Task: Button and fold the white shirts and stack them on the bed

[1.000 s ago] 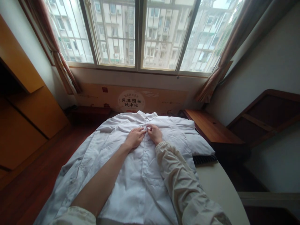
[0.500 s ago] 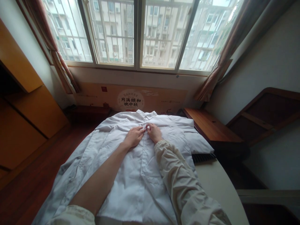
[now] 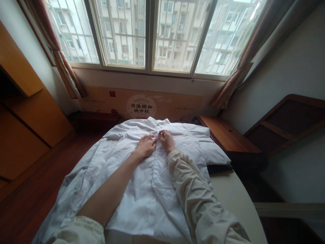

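A white button-up shirt [image 3: 137, 206] lies front up, its collar [image 3: 158, 122] pointing away from me and its button placket running down the middle. My left hand [image 3: 146, 145] rests on the cloth left of the placket, its fingertips bent in against the placket edge below the collar. From the other side, my right hand [image 3: 167, 140] pinches the placket at the same spot, thumb and forefinger close together. The fingers hide whatever button or hole is between them. More white cloth with buttons spreads out to the left.
Beneath the shirt is a pale round-edged table [image 3: 236, 203], with a black striped item [image 3: 219, 168] under the sleeve at right. A wooden desk [image 3: 228, 135] stands beyond on the right. Ahead are a printed banner [image 3: 101, 101] and a barred window; orange cabinets [image 3: 22, 135] stand left.
Both hands stay at the placket below the collar, with only slight finger movement; the right fingers sit marginally higher. The view has tilted a little.
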Available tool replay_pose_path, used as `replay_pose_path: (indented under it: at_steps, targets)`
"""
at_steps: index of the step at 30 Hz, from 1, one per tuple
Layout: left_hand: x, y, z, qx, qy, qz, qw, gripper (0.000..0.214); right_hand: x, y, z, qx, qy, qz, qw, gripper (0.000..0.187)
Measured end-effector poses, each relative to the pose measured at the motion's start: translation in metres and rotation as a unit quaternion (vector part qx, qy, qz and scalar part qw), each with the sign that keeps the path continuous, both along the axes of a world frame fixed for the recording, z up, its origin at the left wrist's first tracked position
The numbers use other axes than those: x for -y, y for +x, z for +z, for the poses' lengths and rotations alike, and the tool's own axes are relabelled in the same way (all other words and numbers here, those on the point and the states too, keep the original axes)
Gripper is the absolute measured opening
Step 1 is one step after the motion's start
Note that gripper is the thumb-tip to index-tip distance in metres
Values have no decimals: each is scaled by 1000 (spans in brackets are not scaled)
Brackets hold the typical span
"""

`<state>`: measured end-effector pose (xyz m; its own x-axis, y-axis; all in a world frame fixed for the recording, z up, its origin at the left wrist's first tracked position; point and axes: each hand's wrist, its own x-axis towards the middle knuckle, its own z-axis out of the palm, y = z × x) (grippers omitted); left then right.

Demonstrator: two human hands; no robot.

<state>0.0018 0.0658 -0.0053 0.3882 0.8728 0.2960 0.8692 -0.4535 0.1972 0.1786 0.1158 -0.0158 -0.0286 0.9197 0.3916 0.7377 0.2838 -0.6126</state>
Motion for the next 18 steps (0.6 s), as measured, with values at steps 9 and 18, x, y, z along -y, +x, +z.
replay_pose_path:
  at_steps: [9,18]
  targets:
    - [-1,-8,1,63,11,-104,993,36,-3,3,-5,33,-11,29,999,26]
    - [13,-5,7,110,33,-122,986,27,1,4,-3,90,-21,57,994,33]
